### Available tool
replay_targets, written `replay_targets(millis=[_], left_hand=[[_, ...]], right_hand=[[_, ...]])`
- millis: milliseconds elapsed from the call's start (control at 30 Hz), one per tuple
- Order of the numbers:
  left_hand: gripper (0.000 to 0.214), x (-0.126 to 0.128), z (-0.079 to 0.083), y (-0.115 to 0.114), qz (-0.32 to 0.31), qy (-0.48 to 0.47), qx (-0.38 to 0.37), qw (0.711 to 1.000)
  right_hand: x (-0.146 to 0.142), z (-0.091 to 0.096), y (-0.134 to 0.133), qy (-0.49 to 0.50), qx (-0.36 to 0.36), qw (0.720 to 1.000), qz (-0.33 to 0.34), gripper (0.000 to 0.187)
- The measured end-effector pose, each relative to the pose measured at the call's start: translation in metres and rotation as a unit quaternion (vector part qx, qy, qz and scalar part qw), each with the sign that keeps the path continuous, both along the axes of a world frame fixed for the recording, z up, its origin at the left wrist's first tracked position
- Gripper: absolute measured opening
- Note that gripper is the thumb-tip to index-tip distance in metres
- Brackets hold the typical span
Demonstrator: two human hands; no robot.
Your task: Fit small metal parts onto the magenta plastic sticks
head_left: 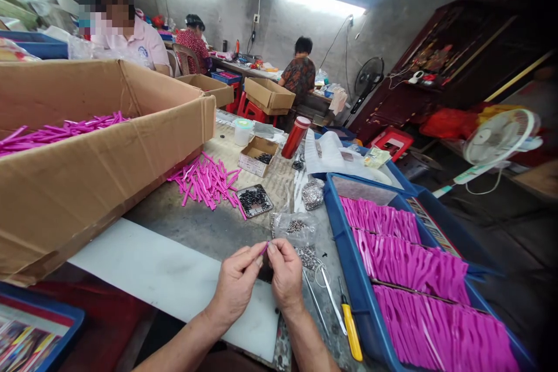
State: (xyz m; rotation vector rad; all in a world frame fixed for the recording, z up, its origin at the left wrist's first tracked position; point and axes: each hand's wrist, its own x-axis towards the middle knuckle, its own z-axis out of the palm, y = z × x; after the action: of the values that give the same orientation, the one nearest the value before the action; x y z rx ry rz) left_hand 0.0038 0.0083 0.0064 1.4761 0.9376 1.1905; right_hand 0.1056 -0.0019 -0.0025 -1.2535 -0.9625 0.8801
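Note:
Both hands meet over the front of the table. My left hand (238,279) pinches a small magenta plastic piece (264,248), most of it hidden by the fingers. At its far end my right hand (285,273) has thumb and fingertips closed on the same piece. Beyond the hands lies a loose pile of magenta plastic sticks (207,180). Close by stand a shallow tray of small black parts (254,201) and an open plastic bag of small metal parts (296,226). A white board (174,276) lies beneath the left forearm.
A large cardboard box (165,139) of magenta sticks stands left. At right, a blue crate (349,267) holds rows of magenta pieces. A yellow-handled screwdriver (351,328), tweezers (333,302) and a red flask (296,136) are on the table. Several people sit further back.

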Motion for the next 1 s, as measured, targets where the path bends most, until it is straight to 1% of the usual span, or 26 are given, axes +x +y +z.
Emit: replay_targets(millis=[100,200,300,400,500,667,733,833,900,1000], left_hand=[[0.025,-0.0003,0.0025,-0.0004,-0.002,-0.004,-0.004,1.000],[0.025,-0.0008,0.0024,-0.0002,-0.004,-0.004,-0.006,1.000],[0.025,-0.0006,0.0012,-0.0002,-0.005,0.000,-0.011,1.000],[0.025,0.0001,0.0023,-0.0004,-0.009,-0.004,-0.010,1.000],[0.025,0.0002,0.0045,-0.0002,-0.009,-0.007,-0.009,1.000],[0.024,-0.0004,0.0039,-0.0001,-0.005,-0.003,-0.013,1.000],[0.024,-0.0004,0.0028,-0.0004,-0.007,-0.005,-0.012,1.000],[0.024,-0.0004,0.0020,-0.0006,-0.007,-0.008,-0.014,1.000],[0.024,-0.0004,0.0019,-0.0004,-0.006,-0.010,-0.015,1.000],[0.024,-0.0004,0.0014,-0.0002,-0.004,-0.007,-0.012,1.000]], right_hand=[[0.0011,0.0007,0.0001,0.005,-0.012,1.000,0.017,0.033],[0.0015,0.0013,0.0002,0.023,-0.005,1.000,0.021,0.027],[0.0012,0.0024,-0.0001,0.018,0.003,1.000,0.014,0.020],[0.0017,0.0018,-0.0002,0.004,-0.001,1.000,0.018,0.024],[0.0030,-0.0003,-0.0001,0.020,-0.015,0.999,0.035,0.031],[0.0030,0.0007,-0.0005,0.039,0.006,0.999,0.030,0.020],[0.0025,0.0018,-0.0004,0.026,0.005,0.999,0.025,0.020],[0.0024,0.0012,0.0005,0.011,-0.014,1.000,0.023,0.029],[0.0029,-0.0002,0.0010,0.022,-0.019,0.999,0.028,0.032],[0.0032,-0.0014,0.0007,0.042,-0.006,0.999,0.027,0.023]])
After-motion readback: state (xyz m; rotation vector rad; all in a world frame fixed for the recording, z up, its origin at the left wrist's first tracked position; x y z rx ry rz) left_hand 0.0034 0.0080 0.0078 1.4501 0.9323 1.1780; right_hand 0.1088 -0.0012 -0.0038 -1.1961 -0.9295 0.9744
